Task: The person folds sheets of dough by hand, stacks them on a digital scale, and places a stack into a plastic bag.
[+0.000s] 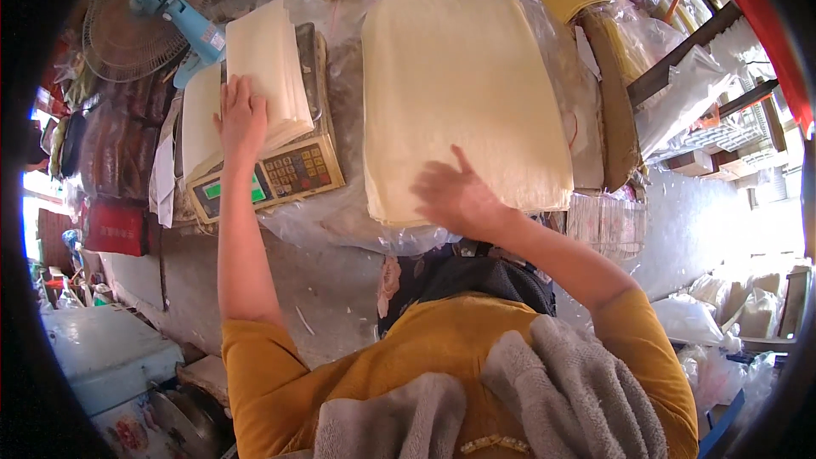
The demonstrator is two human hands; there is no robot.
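My left hand [243, 116] lies on thin cream-coloured sheets on a digital weighing scale [299, 169], its fingers over the left edge of a folded bundle [264, 57]. A second pile of the same sheets [203, 118] lies under and left of that bundle. The scale has a keypad and a lit green display, partly covered by my wrist. Over the near edge of a large, flat stack of cream sheets [459, 89] is my right hand [460, 194]. It is blurred, with the thumb spread from the fingers; whether it touches the stack I cannot tell.
Clear plastic sheeting [344, 217] covers the table under the stack. A blue electric fan [185, 25] stands at the far left. Along the right lie a cardboard box [609, 102] and plastic-wrapped yellow sheets [631, 38]. A pale blue-grey box [108, 350] sits low at left.
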